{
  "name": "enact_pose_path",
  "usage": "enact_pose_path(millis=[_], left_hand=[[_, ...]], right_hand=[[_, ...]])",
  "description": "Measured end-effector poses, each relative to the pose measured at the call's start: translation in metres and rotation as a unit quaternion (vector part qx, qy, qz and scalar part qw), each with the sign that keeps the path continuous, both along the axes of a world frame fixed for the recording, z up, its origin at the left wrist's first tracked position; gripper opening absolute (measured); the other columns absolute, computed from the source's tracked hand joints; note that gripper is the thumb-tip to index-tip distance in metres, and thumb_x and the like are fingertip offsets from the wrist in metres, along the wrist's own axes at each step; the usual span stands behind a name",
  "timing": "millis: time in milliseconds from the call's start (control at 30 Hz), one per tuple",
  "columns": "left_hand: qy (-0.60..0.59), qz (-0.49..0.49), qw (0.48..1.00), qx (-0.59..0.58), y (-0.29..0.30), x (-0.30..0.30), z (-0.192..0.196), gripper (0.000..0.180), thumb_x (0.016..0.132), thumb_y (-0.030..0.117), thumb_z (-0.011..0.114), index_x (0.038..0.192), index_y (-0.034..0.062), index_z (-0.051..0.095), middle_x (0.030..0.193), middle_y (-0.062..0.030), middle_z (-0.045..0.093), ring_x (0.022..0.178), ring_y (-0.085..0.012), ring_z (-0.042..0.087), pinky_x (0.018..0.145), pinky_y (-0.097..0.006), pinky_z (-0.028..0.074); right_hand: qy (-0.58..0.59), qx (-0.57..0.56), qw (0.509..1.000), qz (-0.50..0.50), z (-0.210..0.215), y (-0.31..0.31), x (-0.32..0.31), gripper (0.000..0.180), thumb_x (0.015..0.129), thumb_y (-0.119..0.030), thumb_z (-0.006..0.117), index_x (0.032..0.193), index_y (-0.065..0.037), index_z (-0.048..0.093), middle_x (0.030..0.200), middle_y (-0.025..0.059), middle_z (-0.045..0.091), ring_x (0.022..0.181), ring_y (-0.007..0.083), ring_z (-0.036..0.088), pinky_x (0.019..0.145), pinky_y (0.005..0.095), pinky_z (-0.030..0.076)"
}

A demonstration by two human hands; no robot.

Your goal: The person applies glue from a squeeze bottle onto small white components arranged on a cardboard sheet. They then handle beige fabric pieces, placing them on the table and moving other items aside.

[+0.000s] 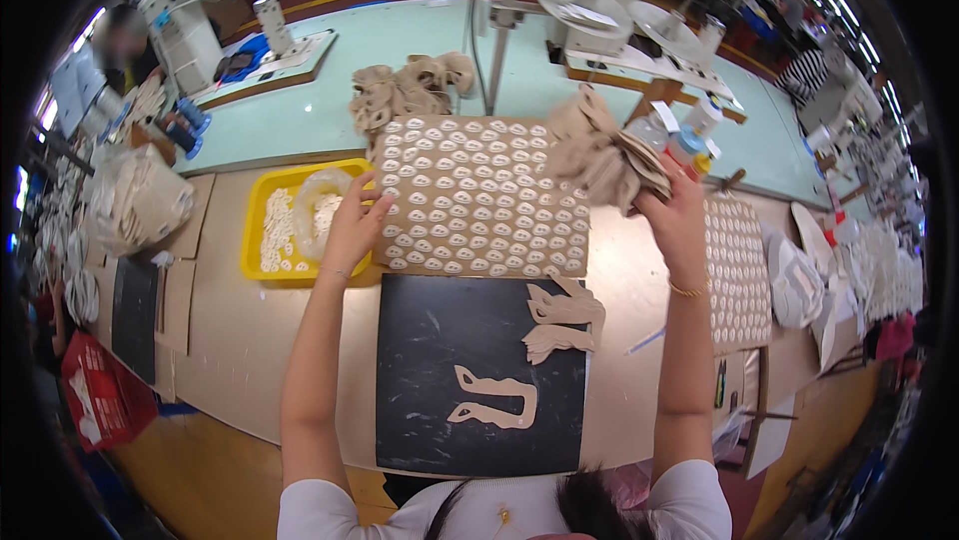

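My left hand (357, 222) is at the left edge of a brown cardboard sheet (470, 267), its fingers apart and touching or close to the edge. Rows of small white oval pieces cover that sheet. My right hand (676, 215) grips a bundle of beige fabric pieces (599, 150) over the sheet's right end; some fingers are hidden behind it. In front of me lies a black mat (430, 340). One beige U-shaped cut piece (527, 405) is flat on it, with a small stack of similar pieces (561, 315) at its upper right.
A yellow tray (250, 230) at left holds white ovals and a plastic bag (322, 185). Another beige bundle (405, 90) lies behind the sheet. Bottles (689, 140) stand beyond my right hand. A second oval-covered sheet (734, 270) is at right. Sewing machines (190, 30) line the far table.
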State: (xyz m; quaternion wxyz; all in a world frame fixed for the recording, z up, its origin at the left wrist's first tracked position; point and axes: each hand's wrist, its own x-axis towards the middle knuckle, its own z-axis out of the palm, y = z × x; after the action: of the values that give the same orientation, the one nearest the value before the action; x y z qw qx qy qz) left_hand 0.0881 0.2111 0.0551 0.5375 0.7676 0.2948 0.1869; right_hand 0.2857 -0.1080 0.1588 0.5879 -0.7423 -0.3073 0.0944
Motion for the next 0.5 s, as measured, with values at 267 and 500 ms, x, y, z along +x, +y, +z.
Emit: enact_pose_path(millis=[267, 500], left_hand=[[0.010, 0.030, 0.998, 0.051, 0.022, -0.002, -0.014, 0.055, 0.085, 0.026, 0.062, 0.130, -0.0003, 0.044, 0.108, -0.0186, 0.059, 0.086, -0.0230, 0.061, 0.077, -0.033, 0.049], [0.037, 0.057, 0.997, -0.023, 0.083, 0.052, 0.019, 0.056, 0.090, 0.040, 0.052, 0.131, 0.0037, 0.042, 0.122, -0.0168, 0.053, 0.104, -0.0248, 0.056, 0.088, -0.034, 0.045]], right_hand=[[-0.095, 0.027, 0.995, -0.027, -0.010, 0.211, 0.025, 0.040, 0.078, -0.009, 0.056, 0.117, -0.001, 0.058, 0.091, 0.0132, 0.066, 0.077, 0.0221, 0.068, 0.062, 0.0323, 0.055], [-0.321, -0.361, 0.873, -0.074, -0.060, 0.278, 0.051, 0.024, 0.081, -0.021, 0.060, 0.098, -0.005, 0.065, 0.091, 0.0127, 0.065, 0.089, 0.0320, 0.062, 0.076, 0.0428, 0.052]])
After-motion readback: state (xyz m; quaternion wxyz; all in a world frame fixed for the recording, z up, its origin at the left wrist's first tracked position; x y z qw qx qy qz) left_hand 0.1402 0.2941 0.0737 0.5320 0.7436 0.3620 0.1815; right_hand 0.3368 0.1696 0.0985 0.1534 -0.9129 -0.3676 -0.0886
